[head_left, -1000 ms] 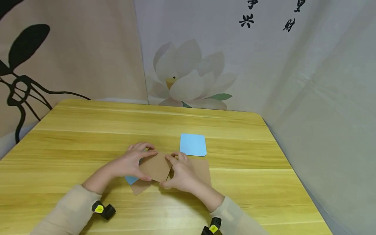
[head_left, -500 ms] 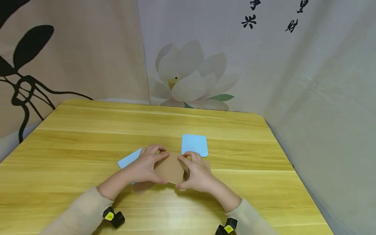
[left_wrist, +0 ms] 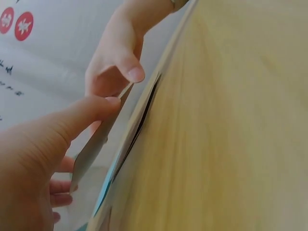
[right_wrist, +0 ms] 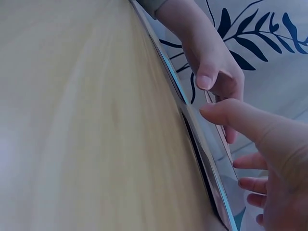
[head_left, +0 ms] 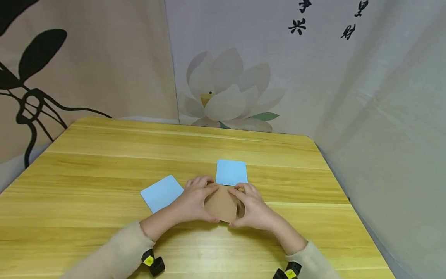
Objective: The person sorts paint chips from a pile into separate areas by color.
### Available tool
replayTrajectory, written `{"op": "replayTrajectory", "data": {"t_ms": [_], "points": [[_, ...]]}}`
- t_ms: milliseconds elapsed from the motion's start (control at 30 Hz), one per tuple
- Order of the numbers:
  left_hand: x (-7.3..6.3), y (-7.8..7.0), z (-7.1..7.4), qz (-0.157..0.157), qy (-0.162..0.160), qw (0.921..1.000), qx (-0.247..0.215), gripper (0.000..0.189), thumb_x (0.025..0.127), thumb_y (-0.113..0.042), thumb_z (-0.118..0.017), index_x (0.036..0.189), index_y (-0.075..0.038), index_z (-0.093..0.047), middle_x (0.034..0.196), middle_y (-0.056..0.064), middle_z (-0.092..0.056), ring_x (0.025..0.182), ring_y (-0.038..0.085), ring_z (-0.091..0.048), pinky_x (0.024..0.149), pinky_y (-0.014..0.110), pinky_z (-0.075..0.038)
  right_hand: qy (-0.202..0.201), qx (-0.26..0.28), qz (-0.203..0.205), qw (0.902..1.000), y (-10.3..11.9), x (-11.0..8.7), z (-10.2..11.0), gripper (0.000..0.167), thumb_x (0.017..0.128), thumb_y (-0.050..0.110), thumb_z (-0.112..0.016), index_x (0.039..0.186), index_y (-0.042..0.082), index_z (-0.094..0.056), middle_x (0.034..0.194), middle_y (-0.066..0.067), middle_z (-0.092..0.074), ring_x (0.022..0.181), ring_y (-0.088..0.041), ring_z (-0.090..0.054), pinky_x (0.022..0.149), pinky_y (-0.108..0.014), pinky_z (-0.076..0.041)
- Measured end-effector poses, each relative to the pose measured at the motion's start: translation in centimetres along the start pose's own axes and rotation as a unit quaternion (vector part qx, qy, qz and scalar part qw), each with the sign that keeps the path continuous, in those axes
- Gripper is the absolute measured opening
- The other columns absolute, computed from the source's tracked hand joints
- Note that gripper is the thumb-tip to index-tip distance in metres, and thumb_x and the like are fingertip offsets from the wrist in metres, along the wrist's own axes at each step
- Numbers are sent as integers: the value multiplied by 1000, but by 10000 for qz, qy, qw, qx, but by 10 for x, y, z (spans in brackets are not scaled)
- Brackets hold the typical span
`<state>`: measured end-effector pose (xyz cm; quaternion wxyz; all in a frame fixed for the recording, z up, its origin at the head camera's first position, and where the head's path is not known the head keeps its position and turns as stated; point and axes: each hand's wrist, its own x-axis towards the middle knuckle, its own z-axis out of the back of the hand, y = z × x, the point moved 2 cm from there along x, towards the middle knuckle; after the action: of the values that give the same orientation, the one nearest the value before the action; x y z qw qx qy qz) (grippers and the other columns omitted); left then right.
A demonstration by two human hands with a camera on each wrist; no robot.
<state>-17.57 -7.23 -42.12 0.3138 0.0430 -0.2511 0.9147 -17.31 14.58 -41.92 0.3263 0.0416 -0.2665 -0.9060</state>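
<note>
A brown square card (head_left: pixel 222 203) hangs between my two hands, above the table. On its left side, my left hand (head_left: pixel 195 201) pinches it with the thumb at the near edge and fingers at the far edge. Across from it, my right hand (head_left: pixel 256 209) grips the right side the same way. Both wrist views show the card (left_wrist: pixel 94 147) raised and tilted, apart from the tabletop. Below it another thin card (right_wrist: pixel 207 159) lies with one edge slightly lifted; in the head view it is mostly hidden.
A light blue card (head_left: pixel 162 192) lies angled to the left of my left hand. A second blue card (head_left: pixel 231 172) lies just beyond the held card. The wooden table (head_left: pixel 139 139) ends at a printed curtain (head_left: pixel 278 69) behind.
Both hands have moved right with the brown card. The left blue card, partly covered before, now shows more fully. The brown card on the right is now mostly covered.
</note>
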Motion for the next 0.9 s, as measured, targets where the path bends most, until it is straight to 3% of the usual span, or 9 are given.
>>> {"op": "replayTrajectory", "data": {"t_ms": [333, 567, 900], "points": [[12, -18, -16, 286, 175, 9993, 165, 93, 60, -61, -81, 131, -6, -58, 133, 11, -43, 126, 28, -34, 101, 51, -24, 192, -71, -63, 9998, -20, -12, 10, 98, 59, 42, -88, 143, 12, -47, 137, -5, -39, 132, -26, -24, 104, -54, -22], [15, -26, -25, 432, -76, 9989, 189, 96, 58, -58, -83, 132, -3, -57, 131, 11, -44, 123, 28, -36, 99, 52, -27, 475, -4, -85, 9988, -27, -14, 18, 97, 62, 40, -88, 145, 15, -45, 141, -4, -36, 134, -27, -21, 104, -56, -22], [16, -30, -37, 721, -1, 9973, 155, 94, 59, -60, -82, 131, -4, -58, 134, 12, -43, 125, 30, -35, 97, 54, -27, 761, -61, -51, 9971, -36, -14, 20, 92, 64, 35, -87, 144, 15, -45, 144, -4, -34, 134, -26, -22, 104, -55, -24]]}}
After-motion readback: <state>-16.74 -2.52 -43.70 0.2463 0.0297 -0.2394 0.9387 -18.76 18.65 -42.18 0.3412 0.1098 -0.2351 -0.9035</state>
